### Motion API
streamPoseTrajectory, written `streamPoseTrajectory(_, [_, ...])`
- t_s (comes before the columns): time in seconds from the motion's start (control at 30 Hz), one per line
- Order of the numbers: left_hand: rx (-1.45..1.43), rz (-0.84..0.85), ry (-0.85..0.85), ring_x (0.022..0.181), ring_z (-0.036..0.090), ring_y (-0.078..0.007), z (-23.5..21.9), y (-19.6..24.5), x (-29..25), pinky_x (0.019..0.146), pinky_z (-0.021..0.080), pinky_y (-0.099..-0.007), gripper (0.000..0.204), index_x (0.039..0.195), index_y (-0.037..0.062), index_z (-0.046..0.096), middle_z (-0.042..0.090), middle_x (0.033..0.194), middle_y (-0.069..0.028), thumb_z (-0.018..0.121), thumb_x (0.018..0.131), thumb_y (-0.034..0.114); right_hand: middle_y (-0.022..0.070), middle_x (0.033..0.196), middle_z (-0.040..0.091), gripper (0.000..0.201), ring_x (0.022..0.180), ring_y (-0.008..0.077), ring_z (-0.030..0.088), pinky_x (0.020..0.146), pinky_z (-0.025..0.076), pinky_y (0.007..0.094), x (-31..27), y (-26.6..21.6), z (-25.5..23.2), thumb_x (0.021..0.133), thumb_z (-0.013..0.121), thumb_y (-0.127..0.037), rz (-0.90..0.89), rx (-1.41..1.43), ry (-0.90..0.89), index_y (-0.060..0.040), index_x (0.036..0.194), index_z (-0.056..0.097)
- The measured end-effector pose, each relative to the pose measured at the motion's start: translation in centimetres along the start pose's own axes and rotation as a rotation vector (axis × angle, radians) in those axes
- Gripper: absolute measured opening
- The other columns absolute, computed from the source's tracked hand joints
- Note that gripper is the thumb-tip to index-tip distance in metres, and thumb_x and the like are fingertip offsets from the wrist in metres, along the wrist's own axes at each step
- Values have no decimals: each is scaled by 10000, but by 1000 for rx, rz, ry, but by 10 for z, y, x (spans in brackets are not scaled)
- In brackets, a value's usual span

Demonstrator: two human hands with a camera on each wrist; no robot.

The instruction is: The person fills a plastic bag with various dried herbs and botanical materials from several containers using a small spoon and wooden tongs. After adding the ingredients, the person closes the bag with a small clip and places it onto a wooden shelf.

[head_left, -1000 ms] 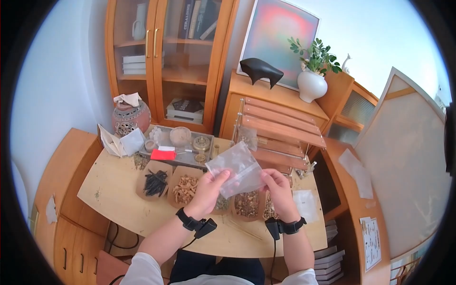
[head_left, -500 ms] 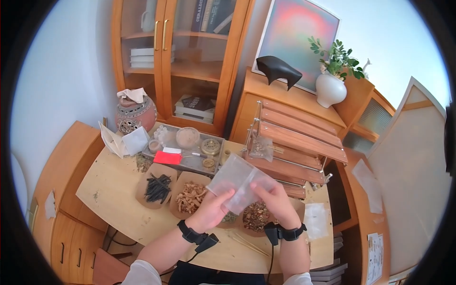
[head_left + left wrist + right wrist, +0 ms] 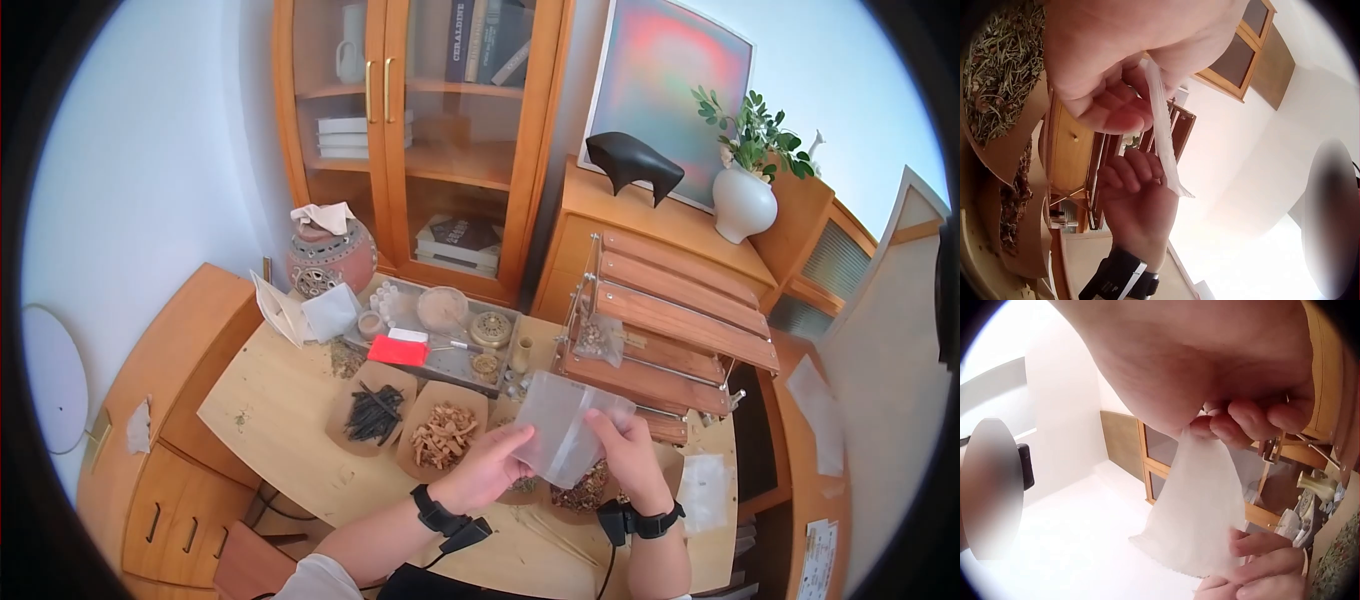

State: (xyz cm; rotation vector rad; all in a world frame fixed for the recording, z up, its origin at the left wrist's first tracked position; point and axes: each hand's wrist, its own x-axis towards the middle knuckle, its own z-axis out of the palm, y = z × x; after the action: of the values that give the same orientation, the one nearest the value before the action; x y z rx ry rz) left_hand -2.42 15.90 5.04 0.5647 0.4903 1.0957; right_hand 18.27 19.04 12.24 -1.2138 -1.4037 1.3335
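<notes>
Bag [image 3: 545, 430] — thin translucent film, flat, four-sided, serrated along one edge; pale band [image 3: 572, 432] slants far to near, long axis unclear — left hand [image 3: 488, 468], right hand [image 3: 632, 455] pinch it.

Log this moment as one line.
left hand: pinches translucent bag | right hand: pinches same bag | table: paper trays, dried herbs

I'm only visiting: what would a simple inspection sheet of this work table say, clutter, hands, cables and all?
Surface: pale wooden table; small specks towards its left.
Job's things: translucent bag, held up; bowls of dried bits on the table.
Clutter: thin sticks near the front; red item at a grey tray.
Hands: left hand pinches the bag's left edge; right hand grips its right part.
Cables: dark cable hanging by the right wristband.
Surroundings: glass-doored cabinet, slatted wooden rack, white vase with leaves.
</notes>
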Motion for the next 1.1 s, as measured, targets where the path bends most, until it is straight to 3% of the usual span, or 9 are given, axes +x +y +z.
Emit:
streamPoseTrajectory(0.03, [-13,-23,-2,1081,634,-152,-11,-7,5,907,505,-339,316,1245,79,621,677,1182,-28,543,1043,309,-57,746,605,297,650,33,473,554,357,230,1,2,1,1002,634,-275,2,17,13,6,986,729])
streamPoseTrajectory(0.23, [-17,-67,-40,1154,617,-170,-17,-7,8,952,496,-369,390,1346,70,564,648,1273,-47,513,1055,326,-55,764,613,310,679,30,481,591,369,225,0,2,3,1005,631,-279,-13,178,27,9,932,719])
streamPoseTrajectory(0.47, [4,-35,-36,1241,561,-171,-16,-10,11,1058,436,-398,393,1367,62,516,607,1321,-47,499,1056,303,-29,838,669,246,774,54,567,706,460,233,-6,8,-4,983,630,-196,-38,73,-46,26,931,722])
streamPoseTrajectory(0.73, [-78,-43,34,1116,591,-151,2,-3,3,993,455,-355,256,1229,80,564,627,1183,-22,506,1052,256,-8,902,699,250,865,63,595,774,486,254,-11,-9,0,985,640,-195,22,-44,-156,34,1032,728])
streamPoseTrajectory(0.93, [-106,-43,52,1146,593,-151,4,-1,2,1016,454,-362,252,1243,81,552,624,1207,-19,470,1066,241,-60,824,619,188,785,25,536,707,455,219,-4,2,-1,992,653,-171,-55,66,-140,-29,869,637])
streamPoseTrajectory(1.1, [-104,-11,83,1166,595,-148,1,-3,4,1031,460,-368,266,1267,79,537,621,1226,-23,437,1076,236,-63,826,592,156,780,14,514,693,437,203,-5,-3,4,996,646,-120,-37,158,-211,-56,873,576])
